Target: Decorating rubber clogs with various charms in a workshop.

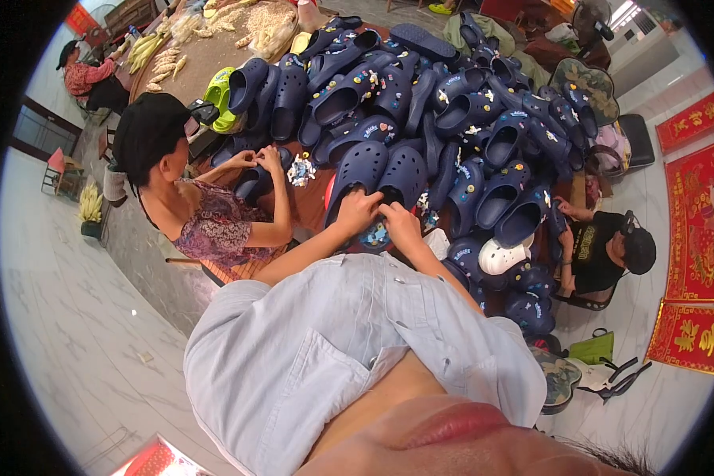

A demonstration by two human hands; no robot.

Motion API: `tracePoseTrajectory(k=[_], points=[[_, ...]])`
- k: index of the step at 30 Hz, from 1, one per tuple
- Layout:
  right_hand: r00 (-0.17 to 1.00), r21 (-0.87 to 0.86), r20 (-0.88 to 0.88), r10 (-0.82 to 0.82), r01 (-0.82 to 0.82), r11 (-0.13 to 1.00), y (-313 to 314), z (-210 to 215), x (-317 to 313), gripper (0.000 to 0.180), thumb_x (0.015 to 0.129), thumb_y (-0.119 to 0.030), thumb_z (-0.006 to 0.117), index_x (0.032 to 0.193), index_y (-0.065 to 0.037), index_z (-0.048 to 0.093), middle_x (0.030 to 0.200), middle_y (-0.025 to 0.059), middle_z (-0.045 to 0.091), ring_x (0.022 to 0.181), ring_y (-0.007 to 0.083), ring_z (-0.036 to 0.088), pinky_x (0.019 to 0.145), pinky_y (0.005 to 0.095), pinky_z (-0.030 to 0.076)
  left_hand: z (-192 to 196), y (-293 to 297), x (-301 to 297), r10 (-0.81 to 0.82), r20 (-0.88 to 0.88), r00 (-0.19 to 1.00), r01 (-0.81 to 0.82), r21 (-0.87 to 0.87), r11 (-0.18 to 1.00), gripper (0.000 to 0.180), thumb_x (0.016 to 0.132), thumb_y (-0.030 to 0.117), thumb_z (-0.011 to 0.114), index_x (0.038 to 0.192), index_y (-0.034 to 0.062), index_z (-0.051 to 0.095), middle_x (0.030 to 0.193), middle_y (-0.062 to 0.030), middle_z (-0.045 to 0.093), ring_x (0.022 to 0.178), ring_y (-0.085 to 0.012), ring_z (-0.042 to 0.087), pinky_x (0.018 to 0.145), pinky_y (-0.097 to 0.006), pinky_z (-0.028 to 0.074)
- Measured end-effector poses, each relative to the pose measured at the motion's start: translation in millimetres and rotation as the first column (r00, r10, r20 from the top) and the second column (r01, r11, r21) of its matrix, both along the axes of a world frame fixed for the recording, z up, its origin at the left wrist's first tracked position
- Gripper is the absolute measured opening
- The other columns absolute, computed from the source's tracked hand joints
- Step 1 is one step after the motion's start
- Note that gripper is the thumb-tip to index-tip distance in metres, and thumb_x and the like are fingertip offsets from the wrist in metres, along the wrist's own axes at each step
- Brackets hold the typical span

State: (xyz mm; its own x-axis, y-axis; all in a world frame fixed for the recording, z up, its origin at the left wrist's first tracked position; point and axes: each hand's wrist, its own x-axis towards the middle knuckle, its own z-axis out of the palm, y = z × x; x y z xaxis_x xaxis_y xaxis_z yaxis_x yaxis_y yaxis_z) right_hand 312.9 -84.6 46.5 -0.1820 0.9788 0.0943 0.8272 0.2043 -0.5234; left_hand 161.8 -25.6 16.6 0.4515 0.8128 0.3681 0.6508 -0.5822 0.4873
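Note:
A pair of plain navy clogs lies in front of me with the toes pointing away, a left-side clog (365, 165) and a right-side clog (404, 174). My left hand (357, 213) reaches to the opening of the left-side clog, its fingers bent and partly hidden inside. Close beside it, my right hand (401, 224) is at the opening of the right-side clog with fingers pinched together. Whatever the fingertips hold is too small or hidden to make out. Just under my hands are small blue and white pieces (375, 236).
A large heap of navy clogs (452, 103) with colourful charms covers the table. A pile of small charms (301, 170) lies to the left, near lime-green clogs (224, 99). A white clog (501, 257) sits at right. Co-workers sit at left (222, 214) and right (599, 250).

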Motion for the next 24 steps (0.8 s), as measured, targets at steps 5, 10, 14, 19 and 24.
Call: tracePoseTrajectory(k=[5,10,14,19,24], points=[[0.978,0.088,-0.207,-0.033,0.052,0.995,-1.0,15.4,0.5,0.022,0.075,-0.004,0.065,0.094,-0.008,0.056,0.088,0.0123,0.056,0.080,0.0354,0.060,0.066,0.0433,0.048,-3.1,1.0,0.8,0.011,-0.016,1.000,-0.011,-0.009,1.000,0.017,0.076,0.017,0.063,0.092,0.0120,0.061,0.076,-0.0196,0.055,0.071,-0.0371,0.058,0.060,-0.046,0.047],[0.932,0.233,-0.356,-0.066,0.157,0.960,4.3,20.6,7.8,0.016,0.076,0.001,0.063,0.090,-0.001,0.055,0.086,0.0145,0.054,0.079,0.0332,0.058,0.067,0.0389,0.046,-2.2,0.6,1.5,-0.003,-0.024,1.000,0.003,-0.001,1.000,0.018,0.074,0.015,0.064,0.090,0.0109,0.059,0.077,-0.0203,0.055,0.072,-0.0375,0.057,0.061,-0.046,0.047],[0.884,0.271,-0.449,-0.127,0.270,0.924,7.8,16.4,15.5,0.014,0.076,0.003,0.063,0.086,-0.001,0.054,0.084,0.0115,0.052,0.072,0.0252,0.056,0.063,0.0331,0.045,-3.3,2.1,2.2,-0.010,-0.047,0.999,0.009,-0.020,1.000,0.020,0.072,0.016,0.065,0.091,0.0110,0.059,0.079,-0.0209,0.055,0.077,-0.0382,0.057,0.064,-0.047,0.047],[0.836,0.309,-0.519,-0.176,0.376,0.874,12.9,15.4,22.5,0.014,0.076,0.003,0.065,0.083,-0.002,0.054,0.085,0.0087,0.052,0.070,0.0206,0.053,0.062,0.0299,0.044,1.0,1.7,1.7,-0.007,-0.084,0.996,0.004,-0.037,0.999,0.023,0.072,0.016,0.065,0.093,0.0107,0.058,0.079,-0.0204,0.054,0.080,-0.0378,0.057,0.065,-0.047,0.047],[0.789,0.189,-0.558,-0.255,0.421,0.887,13.7,13.1,29.2,0.013,0.077,0.001,0.066,0.085,-0.001,0.056,0.087,0.0099,0.053,0.073,0.0217,0.056,0.065,0.0308,0.045,-3.0,-0.3,-3.2,-0.016,-0.082,0.997,0.014,-0.026,1.000,0.027,0.073,0.017,0.065,0.098,0.0120,0.056,0.080,-0.0204,0.054,0.079,-0.0387,0.057,0.066,-0.046,0.048]])
